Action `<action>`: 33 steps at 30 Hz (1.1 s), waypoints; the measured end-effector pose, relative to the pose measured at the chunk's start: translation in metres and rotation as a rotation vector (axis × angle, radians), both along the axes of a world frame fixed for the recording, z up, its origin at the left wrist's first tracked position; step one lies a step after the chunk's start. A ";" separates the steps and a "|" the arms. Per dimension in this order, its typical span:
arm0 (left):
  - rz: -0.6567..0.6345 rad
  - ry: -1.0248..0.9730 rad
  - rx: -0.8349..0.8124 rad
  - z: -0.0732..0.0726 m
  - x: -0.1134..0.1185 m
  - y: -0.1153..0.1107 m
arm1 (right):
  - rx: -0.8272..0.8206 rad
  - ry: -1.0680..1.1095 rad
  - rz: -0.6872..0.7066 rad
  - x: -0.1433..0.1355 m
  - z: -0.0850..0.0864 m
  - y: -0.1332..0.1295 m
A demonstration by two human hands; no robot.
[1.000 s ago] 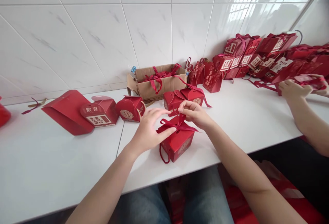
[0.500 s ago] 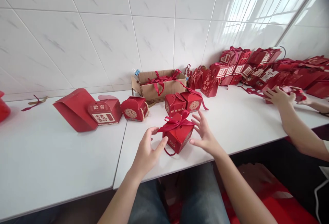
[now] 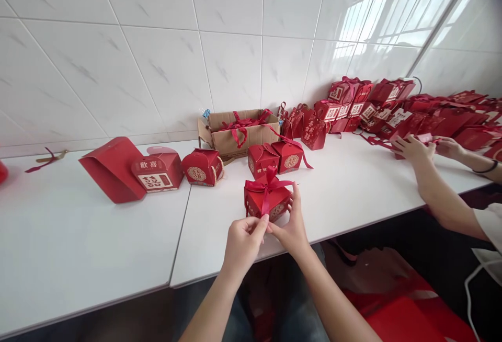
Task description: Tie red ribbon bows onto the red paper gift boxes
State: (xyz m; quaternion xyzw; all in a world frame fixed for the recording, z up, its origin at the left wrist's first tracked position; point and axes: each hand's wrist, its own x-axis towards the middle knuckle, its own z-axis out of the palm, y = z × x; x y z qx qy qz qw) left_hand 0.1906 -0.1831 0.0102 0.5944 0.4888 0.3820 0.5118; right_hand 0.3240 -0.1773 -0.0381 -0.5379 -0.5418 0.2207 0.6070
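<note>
A red gift box (image 3: 254, 202) with gold print stands on the table just in front of me, and a crimson ribbon bow (image 3: 268, 184) is tied over its top. My left hand (image 3: 242, 241) pinches a tail of that ribbon at the box's near side, thumb against forefinger. Around the box's right side curls my right hand (image 3: 292, 231), its thumb close to the pinched ribbon end and its forefinger raised along the edge. Some of its fingers are hidden behind the box. Right behind stand two more small red boxes (image 3: 263, 161), close together.
A cardboard carton (image 3: 231, 142) of loose ribbons sits by the wall. Several red boxes (image 3: 159, 170) stand to the left on the white table (image 3: 117, 253). Stacked boxes (image 3: 345, 109) fill the right rear. At right, another person's hands (image 3: 415, 148) handle a small item.
My hands have come together at the near side of the box. The left now pinches the ribbon tail, and the right has closed in on the box, which has turned. The view shifted slightly.
</note>
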 end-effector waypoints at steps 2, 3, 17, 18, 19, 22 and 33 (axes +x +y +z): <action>0.007 0.016 -0.019 -0.004 0.000 0.000 | -0.001 -0.020 -0.012 0.001 -0.002 -0.001; 0.010 0.019 -0.023 -0.005 0.000 0.001 | 0.003 -0.029 -0.010 0.002 -0.002 -0.002; 0.034 0.031 0.077 -0.012 0.006 -0.004 | 0.143 -0.336 -0.079 0.061 0.044 0.010; 0.040 0.027 0.084 -0.013 0.007 -0.003 | 0.161 -0.374 -0.082 0.061 0.048 0.011; 0.047 0.025 0.092 -0.015 0.008 -0.003 | 0.173 -0.399 -0.088 0.060 0.051 0.011; 0.069 0.036 0.113 -0.016 0.009 -0.001 | 0.216 -0.433 -0.116 0.057 0.057 0.003; 0.115 0.089 0.169 -0.021 0.014 0.003 | 0.341 -0.389 0.038 0.019 0.016 -0.019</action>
